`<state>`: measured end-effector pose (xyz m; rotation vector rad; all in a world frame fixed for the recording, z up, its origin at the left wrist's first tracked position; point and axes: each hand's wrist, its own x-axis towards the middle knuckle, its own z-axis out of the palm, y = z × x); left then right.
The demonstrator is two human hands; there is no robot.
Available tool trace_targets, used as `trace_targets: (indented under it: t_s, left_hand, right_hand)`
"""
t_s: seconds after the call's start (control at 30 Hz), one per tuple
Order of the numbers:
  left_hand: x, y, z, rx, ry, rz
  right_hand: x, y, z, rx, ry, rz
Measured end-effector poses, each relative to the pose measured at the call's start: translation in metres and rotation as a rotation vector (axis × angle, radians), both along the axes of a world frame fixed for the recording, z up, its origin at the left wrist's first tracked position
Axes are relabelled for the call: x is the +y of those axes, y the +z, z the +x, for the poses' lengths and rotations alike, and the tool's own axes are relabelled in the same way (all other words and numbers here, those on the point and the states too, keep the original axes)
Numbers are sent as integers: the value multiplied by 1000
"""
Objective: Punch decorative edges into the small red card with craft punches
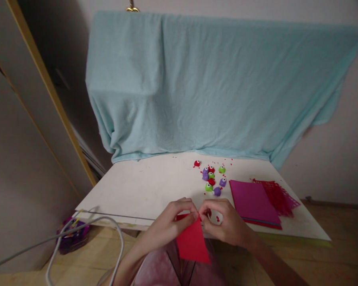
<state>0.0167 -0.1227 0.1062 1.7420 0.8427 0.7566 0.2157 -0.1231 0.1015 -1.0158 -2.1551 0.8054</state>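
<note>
A red sheet (pixel 192 242), paper or thin foam, hangs tilted in front of my lap at the near edge of the table. My left hand (pixel 177 218) pinches its upper edge between thumb and fingers. At the sheet's upper right corner, my right hand (pixel 222 220) has thumb and forefinger pressed together; the fingertips of both hands nearly meet there. Any small bit between the right fingertips is too small to make out. Beyond the hands sits a cluster of small red, purple and green figures (pixel 216 191) with white eyes, with tiny red bits scattered around them.
On the right of the white table (pixel 131 186) lie a stack of magenta and red sheets (pixel 253 200) and red sheets full of cut-outs (pixel 276 196). A light blue cloth (pixel 214 87) hangs behind. A grey cable (pixel 119 234) loops at the left, near a purple package (pixel 74 238) on the floor.
</note>
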Motion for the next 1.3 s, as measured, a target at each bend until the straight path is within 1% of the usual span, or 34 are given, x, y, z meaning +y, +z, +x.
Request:
trace_targets:
  t_s: [0.33, 0.77, 1.03, 1.17, 1.3]
  left_hand:
    - [-1, 1, -2, -14, -8, -29]
    - [-5, 1, 2, 47, 62, 160]
    - [-5, 0, 3, 57, 85, 181]
    - [-6, -2, 4, 53, 114, 194]
    - [-6, -1, 4, 33, 109, 179]
  right_hand:
    - [-3, 3, 2, -42, 24, 81]
    - [-1, 2, -1, -32, 32, 56]
    - [-1, 2, -3, -16, 30, 43]
    - [-1, 3, -5, 1, 7, 54]
    - [-2, 5, -6, -1, 3, 54]
